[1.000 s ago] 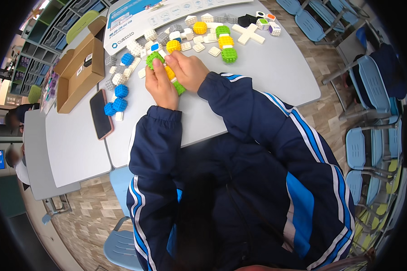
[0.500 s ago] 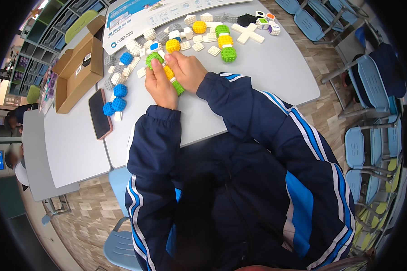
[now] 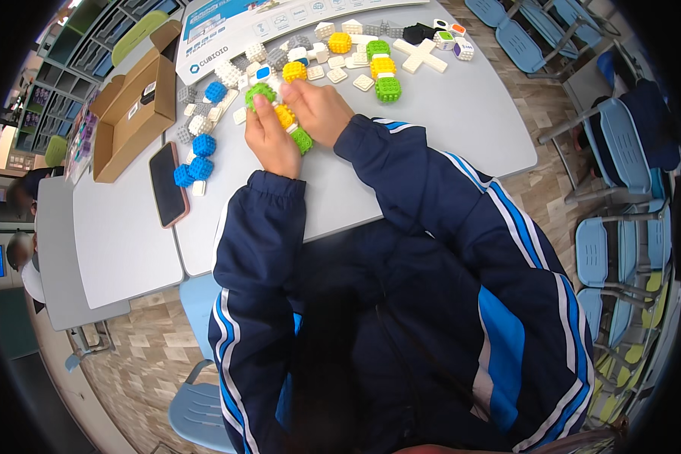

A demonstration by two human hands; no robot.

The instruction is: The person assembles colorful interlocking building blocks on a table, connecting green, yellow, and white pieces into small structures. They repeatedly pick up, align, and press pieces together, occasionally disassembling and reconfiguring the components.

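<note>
Between my two hands is a chain of studded cube blocks: a green block (image 3: 259, 93) at the far end, a yellow block (image 3: 284, 115) in the middle and another green block (image 3: 302, 139) at the near end. My left hand (image 3: 272, 146) is closed round its left side, thumb against the far green block. From the right, my right hand (image 3: 322, 115) pinches the chain near its far end; the fingertips partly cover the joint. A similar green-and-yellow block chain (image 3: 384, 68) lies right of my hands. Just beyond them sits a loose yellow block (image 3: 294, 72).
Blue blocks (image 3: 200, 167) and a phone (image 3: 169, 184) lie to the left, near an open cardboard box (image 3: 135, 110). White square tiles (image 3: 336, 76), a white cross piece (image 3: 421, 56) and a large printed box (image 3: 280, 30) lie at the back. Blue chairs (image 3: 628, 144) stand right.
The view has shifted slightly, so the table things sit a little differently in it. Both hands keep their hold on the chain, with only small finger movement.
</note>
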